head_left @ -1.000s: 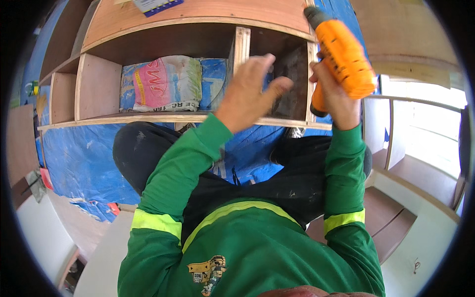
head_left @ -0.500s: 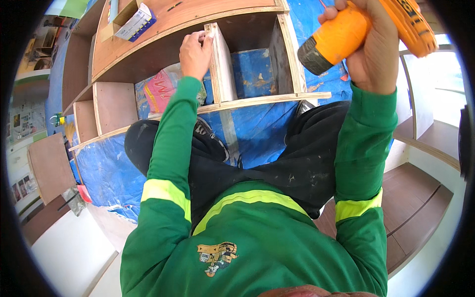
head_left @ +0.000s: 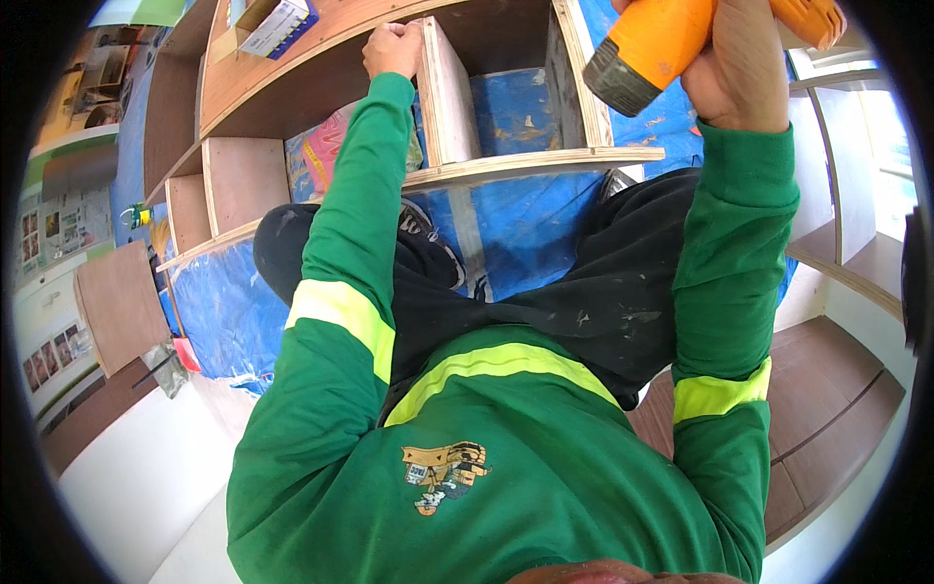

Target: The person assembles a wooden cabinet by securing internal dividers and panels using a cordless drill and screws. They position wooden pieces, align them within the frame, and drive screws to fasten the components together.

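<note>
My left hand (head_left: 391, 51) is closed, its fingers curled against the far end of a plywood divider (head_left: 449, 97) in an open wooden cabinet frame (head_left: 545, 162). Whatever is between those fingertips is too hidden to make out. Raised at the upper right, my right hand (head_left: 735, 83) grips an orange cordless drill (head_left: 662, 44) with a black front end. The drill is tilted, its front toward the lower left, over the right side of the frame. The picture's upper edge cuts off part of the drill.
A small blue and white box (head_left: 279, 29) sits on the wooden panel (head_left: 336, 15) at the far left. Blue sheeting (head_left: 530, 229) covers the floor, with a pink and yellow bag (head_left: 326, 151) inside the frame. Shelving (head_left: 846, 175) stands at the right, and a loose board (head_left: 122, 307) at the left.
The view has shifted, so the frame sits higher in it. My left hand stays at the divider's far end, its fingers more curled. The drill remains in my right hand, slightly higher in view.
</note>
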The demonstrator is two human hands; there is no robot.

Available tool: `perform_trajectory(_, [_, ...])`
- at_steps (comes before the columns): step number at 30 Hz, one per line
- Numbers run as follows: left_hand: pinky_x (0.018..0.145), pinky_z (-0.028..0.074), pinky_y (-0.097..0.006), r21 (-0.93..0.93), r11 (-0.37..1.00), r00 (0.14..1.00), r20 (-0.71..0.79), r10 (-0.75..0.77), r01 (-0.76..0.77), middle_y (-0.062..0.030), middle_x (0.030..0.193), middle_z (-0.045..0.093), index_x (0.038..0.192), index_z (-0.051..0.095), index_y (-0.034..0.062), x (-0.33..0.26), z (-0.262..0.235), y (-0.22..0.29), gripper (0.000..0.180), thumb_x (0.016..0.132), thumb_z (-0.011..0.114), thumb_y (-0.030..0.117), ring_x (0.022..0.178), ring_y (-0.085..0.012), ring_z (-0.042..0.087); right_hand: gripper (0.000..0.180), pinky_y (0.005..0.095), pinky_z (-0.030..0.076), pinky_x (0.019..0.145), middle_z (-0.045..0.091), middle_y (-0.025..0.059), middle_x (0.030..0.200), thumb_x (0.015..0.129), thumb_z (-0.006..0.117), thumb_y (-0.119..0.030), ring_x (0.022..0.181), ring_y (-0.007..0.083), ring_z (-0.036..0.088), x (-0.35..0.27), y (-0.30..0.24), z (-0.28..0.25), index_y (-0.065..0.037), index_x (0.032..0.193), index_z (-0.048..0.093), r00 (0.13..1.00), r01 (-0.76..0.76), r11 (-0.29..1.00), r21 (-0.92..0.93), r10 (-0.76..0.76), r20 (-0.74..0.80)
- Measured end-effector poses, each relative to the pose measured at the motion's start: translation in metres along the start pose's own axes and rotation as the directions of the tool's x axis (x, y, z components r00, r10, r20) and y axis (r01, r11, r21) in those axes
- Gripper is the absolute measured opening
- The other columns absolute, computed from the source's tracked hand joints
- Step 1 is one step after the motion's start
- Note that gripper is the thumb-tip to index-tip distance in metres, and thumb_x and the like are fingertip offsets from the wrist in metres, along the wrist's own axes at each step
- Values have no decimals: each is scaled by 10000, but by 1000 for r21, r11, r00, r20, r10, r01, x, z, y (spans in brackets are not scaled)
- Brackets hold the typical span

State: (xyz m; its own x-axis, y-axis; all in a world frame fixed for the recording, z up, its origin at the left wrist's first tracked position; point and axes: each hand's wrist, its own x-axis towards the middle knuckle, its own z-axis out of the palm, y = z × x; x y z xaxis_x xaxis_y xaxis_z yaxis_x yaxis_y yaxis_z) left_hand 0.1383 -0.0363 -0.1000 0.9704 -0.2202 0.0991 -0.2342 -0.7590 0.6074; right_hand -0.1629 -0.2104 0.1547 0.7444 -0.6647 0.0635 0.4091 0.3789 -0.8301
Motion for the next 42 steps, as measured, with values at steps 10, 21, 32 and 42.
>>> perform_trajectory(10, [880,596,-344,173,924,816,543,200,-341,-104,1052,767,1267,714,36,5,-103,-66,323,1056,666,276,947,-193,745,218,340,593,585,672,85,801,930,706,-90,633,200,697,-1,6,-6,3,1118,650,971,-185,892,-412,232,65])
perform_trajectory(21, [1142,487,-416,-441,834,797,342,498,-332,-163,1418,614,1491,584,48,-126,-130,-25,571,1046,744,368,1338,-256,597,292,293,578,625,727,75,868,908,729,-160,661,137,684,-24,64,-17,17,1136,688,706,-268,590,-762,658,262])
perform_trajectory(32, [1209,439,-443,-218,960,580,765,282,-178,-437,1510,493,1630,203,-152,-135,-83,-67,1373,789,852,718,1406,-494,562,328,280,546,623,705,73,890,932,719,-148,671,133,658,-8,75,4,24,1207,667,761,-272,589,-761,616,204])
perform_trajectory(42, [1248,390,-423,-167,957,529,804,273,-239,-436,1615,380,1606,205,-205,-132,-79,-70,1372,833,749,790,1511,-458,463,292,279,532,653,707,79,899,954,693,-121,695,135,661,-10,84,24,37,1196,653,777,-205,632,-747,569,268])
